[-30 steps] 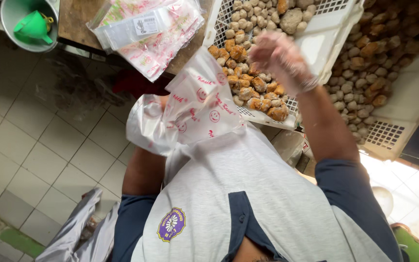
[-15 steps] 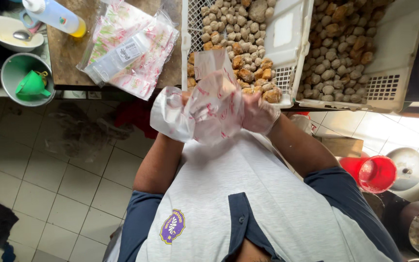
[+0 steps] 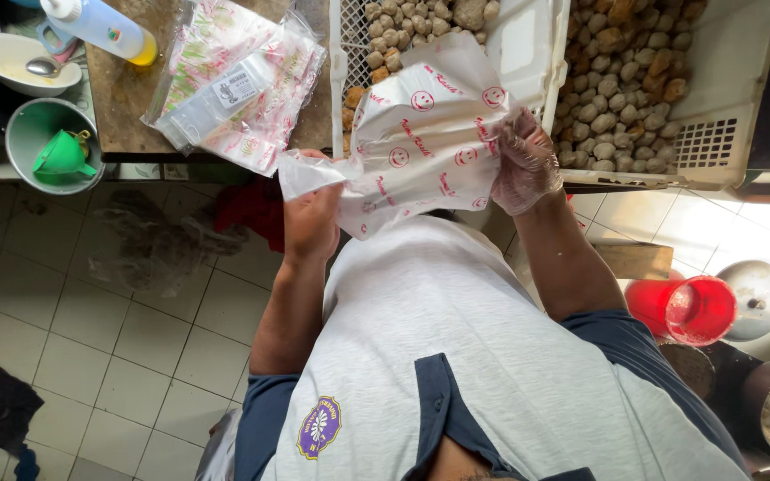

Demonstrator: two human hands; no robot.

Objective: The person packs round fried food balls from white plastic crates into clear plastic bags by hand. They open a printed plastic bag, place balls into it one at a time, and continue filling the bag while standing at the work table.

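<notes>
Bag (image 3: 425, 134) btwn L/R hands

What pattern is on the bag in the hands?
White bag with small red smiley faces and red writing, head view.

White paper bag (image 3: 430, 134) with red smiley prints sits centre, held up against the crates; far left, a stack of clear printed plastic bags (image 3: 238, 80) with a white label (image 3: 235, 87).

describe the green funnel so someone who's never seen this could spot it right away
Start at the brown countertop on the picture's left side. Beside its edge, below a white bowl with a spoon, sits a round green tub. The funnel lies inside it, the only bright green cone-shaped thing there.
</notes>
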